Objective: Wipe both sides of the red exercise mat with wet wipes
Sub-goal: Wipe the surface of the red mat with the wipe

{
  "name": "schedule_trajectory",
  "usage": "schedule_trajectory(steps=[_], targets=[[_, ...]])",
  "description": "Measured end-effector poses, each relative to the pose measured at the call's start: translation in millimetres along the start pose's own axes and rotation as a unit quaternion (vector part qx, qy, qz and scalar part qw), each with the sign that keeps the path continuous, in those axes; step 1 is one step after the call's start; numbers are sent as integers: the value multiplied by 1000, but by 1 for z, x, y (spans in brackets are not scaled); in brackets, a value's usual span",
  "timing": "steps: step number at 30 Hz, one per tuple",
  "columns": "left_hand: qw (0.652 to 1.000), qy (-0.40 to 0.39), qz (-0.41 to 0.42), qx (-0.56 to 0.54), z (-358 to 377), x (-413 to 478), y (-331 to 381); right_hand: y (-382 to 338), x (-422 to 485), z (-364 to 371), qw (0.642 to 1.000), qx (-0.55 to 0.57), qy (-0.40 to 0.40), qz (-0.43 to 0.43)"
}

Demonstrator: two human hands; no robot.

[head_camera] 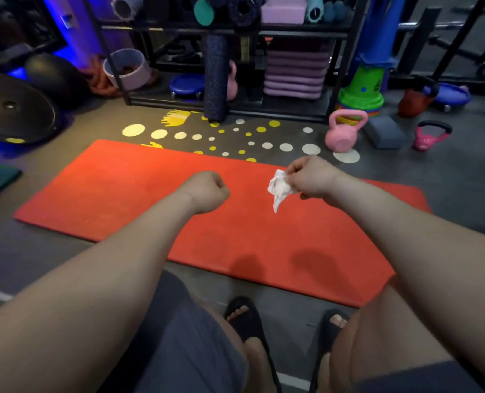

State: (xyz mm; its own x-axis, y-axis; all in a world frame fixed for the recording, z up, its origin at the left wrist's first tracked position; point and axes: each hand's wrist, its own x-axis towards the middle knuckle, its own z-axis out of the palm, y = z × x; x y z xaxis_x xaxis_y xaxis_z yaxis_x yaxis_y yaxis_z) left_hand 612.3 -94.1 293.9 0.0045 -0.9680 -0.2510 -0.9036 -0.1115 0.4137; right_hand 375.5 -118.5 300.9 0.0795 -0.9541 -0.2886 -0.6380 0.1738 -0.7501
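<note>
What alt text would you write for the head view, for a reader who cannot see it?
A person's right hand pinches a crumpled white wipe over a red exercise mat flat on the floor; the left hand is fisted, empty.

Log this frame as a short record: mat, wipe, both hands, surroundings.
mat: red mat lies unrolled and flat on the floor
wipe: crumpled white wipe hangs over the mat
right: right hand pinches the wipe
left: left hand closed in a fist, nothing visible in it
nearby: pink kettlebell beyond the mat's far edge; rack of gym gear behind
</note>
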Motion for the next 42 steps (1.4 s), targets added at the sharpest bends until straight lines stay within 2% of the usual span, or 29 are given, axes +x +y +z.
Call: schedule_trajectory(steps=[5,8,9,11,15,19,28,30,33,36,40,42], targets=[[997,71,20,-23,-14,-23,16,6,1,-4,1000,-26,-12,7],[996,81,21,-7,-23,-33,23,2,-5,2,999,-15,-34,-7],[997,76,12,-20,-25,-35,24,0,-7,6,999,-6,-41,-13],[991,56,-16,-118,-22,-37,26,-7,-11,15,998,25,-52,-28],[933,17,-78,-350,0,-45,25,-27,-17,26,990,107,-72,-60],[846,-17,-136,-515,14,-45,13,-40,-15,40,976,185,-100,-59],[804,-64,-91,-584,3,-36,7,-48,-7,55,962,262,-71,-21],[807,-54,-91,-581,4,-34,5,-49,-8,60,966,248,-66,-22],[830,-8,-97,-549,4,-30,-3,-52,-6,68,977,204,-56,-41],[827,3,-106,-552,0,-26,-14,-56,-4,76,983,173,-42,-51],[806,-22,-103,-583,-8,-23,-31,-57,-5,84,970,222,-82,-46],[803,-60,-79,-587,-15,-26,-37,-60,-5,90,972,208,-101,-47]])
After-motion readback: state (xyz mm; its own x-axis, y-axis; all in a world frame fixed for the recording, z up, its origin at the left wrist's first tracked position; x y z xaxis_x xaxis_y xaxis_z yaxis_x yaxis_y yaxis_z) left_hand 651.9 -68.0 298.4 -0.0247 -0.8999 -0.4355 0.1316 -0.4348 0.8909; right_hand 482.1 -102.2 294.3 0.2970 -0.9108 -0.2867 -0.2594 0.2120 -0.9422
